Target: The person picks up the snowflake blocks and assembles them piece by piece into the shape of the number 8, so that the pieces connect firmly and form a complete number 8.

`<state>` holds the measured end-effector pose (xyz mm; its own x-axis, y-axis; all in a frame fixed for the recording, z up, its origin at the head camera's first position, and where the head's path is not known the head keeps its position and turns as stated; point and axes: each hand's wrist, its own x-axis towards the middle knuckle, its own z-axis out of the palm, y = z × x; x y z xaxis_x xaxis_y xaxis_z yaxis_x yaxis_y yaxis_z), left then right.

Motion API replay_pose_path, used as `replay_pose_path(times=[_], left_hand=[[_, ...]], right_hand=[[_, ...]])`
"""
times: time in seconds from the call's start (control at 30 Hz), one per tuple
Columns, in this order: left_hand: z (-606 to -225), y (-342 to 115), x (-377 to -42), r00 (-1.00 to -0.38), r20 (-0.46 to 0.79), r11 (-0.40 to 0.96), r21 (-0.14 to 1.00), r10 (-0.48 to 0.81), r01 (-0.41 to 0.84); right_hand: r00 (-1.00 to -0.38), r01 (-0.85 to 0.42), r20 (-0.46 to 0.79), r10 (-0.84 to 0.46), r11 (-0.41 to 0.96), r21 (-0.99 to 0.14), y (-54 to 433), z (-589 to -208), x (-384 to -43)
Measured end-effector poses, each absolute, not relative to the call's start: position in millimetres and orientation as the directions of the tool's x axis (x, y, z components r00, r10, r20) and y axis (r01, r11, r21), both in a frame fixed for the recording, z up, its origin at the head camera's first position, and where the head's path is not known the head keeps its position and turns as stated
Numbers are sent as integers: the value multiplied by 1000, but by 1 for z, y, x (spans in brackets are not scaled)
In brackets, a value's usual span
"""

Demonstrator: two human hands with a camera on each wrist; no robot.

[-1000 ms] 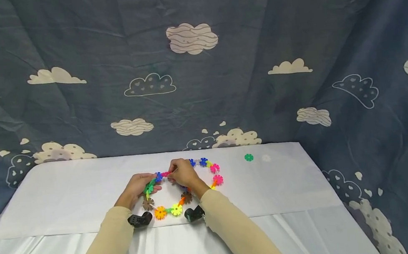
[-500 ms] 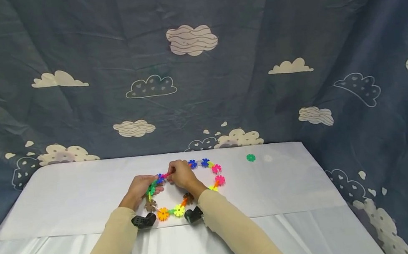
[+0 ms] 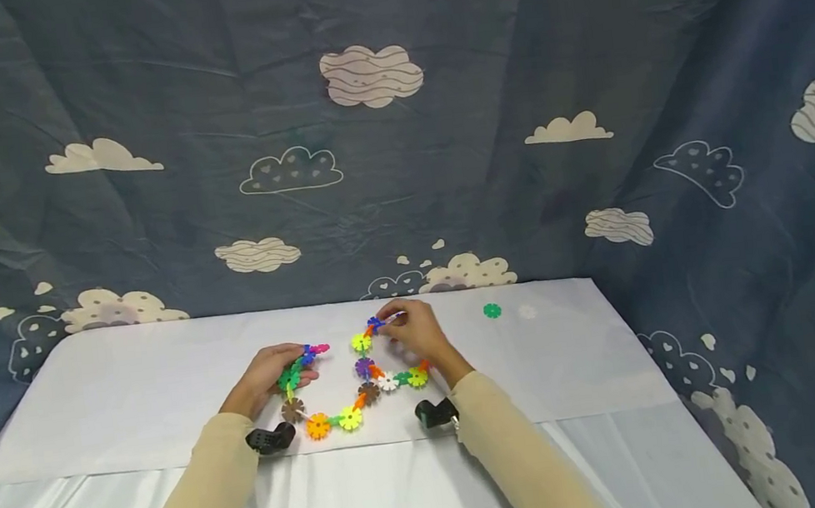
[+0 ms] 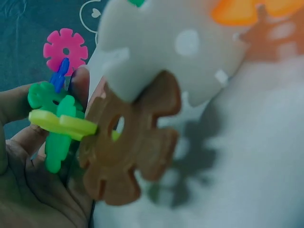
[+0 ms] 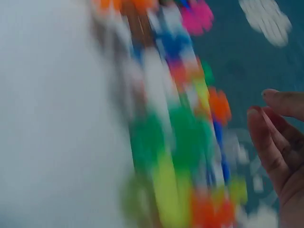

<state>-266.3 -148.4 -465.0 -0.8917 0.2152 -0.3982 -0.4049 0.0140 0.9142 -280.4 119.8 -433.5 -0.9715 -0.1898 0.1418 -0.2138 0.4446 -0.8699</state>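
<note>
A chain of colourful notched plastic discs, the interlocking snowflake kind, loops over the table in the head view. My left hand (image 3: 270, 376) holds its left part, with thumb and fingers round the green discs (image 4: 57, 107) and the blue disc (image 4: 59, 76). From that end sticks out a pink disc (image 4: 65, 51); a brown disc (image 4: 130, 142) hangs nearer the wrist. My right hand (image 3: 416, 332) is by a blue disc (image 3: 374, 324) at the top of the right part. In the blurred right wrist view its fingertips (image 5: 259, 118) have nothing between them and stand apart from the chain.
On the right of the white table (image 3: 579, 368) lie a loose green disc (image 3: 492, 310) and a faint white disc (image 3: 526, 312). Behind the table hangs a dark cloud-print curtain (image 3: 447, 199). Part of the chain is hidden by my right hand.
My right hand has left the pink disc at the chain's left end and moved right to the blue disc. The left hand keeps its hold, nearly still.
</note>
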Motion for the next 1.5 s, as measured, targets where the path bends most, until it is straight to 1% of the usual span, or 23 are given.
replay_pose_path(times=[0.17, 0.23, 0.33, 0.43, 0.57, 0.67, 0.87, 0.97, 1.07, 1.13, 1.27, 1.37, 1.5], left_hand=[[-459, -152, -267, -891, -409, 79, 912, 198, -402], [-457, -155, -266, -889, -424, 106, 905, 171, -411], [-455, -162, -265, -891, -423, 120, 905, 166, -407], [-456, -168, -263, -891, -419, 118, 907, 174, -404], [-458, -171, -261, -885, -417, 112, 909, 207, -402], [-460, -171, -261, -879, -423, 123, 906, 221, -405], [-460, -165, -265, -879, -415, 145, 909, 236, -390], [-459, -159, -268, -882, -397, 124, 918, 255, -377], [-459, -155, -270, -880, -394, 110, 919, 266, -378], [-459, -153, -270, -878, -400, 107, 916, 261, -386], [-460, -150, -271, -874, -412, 107, 911, 259, -398], [-461, -149, -272, -871, -415, 85, 909, 262, -408], [-461, -148, -272, -871, -418, 42, 906, 259, -422]], right_hand=[[-990, -113, 137, 8, 522, -845, 180, -441, -285], [-988, -83, 140, 64, 544, -835, 201, -445, -287], [-976, -50, 164, 142, 587, -808, 229, -453, -291], [-960, 11, 161, 228, 607, -795, 252, -460, -294], [-946, 110, 101, 306, 601, -792, 269, -467, -295], [-950, 144, 68, 304, 622, -769, 272, -469, -297], [-973, 153, 27, 231, 723, -674, 269, -466, -304], [-972, 184, -1, 234, 760, -623, 272, -464, -307], [-967, 214, -23, 252, 766, -606, 276, -462, -309], [-967, 216, -29, 253, 754, -620, 278, -462, -309], [-970, 182, -10, 242, 699, -692, 278, -462, -306], [-974, 132, 16, 228, 619, -774, 275, -463, -299], [-978, 76, 26, 207, 470, -880, 263, -463, -292]])
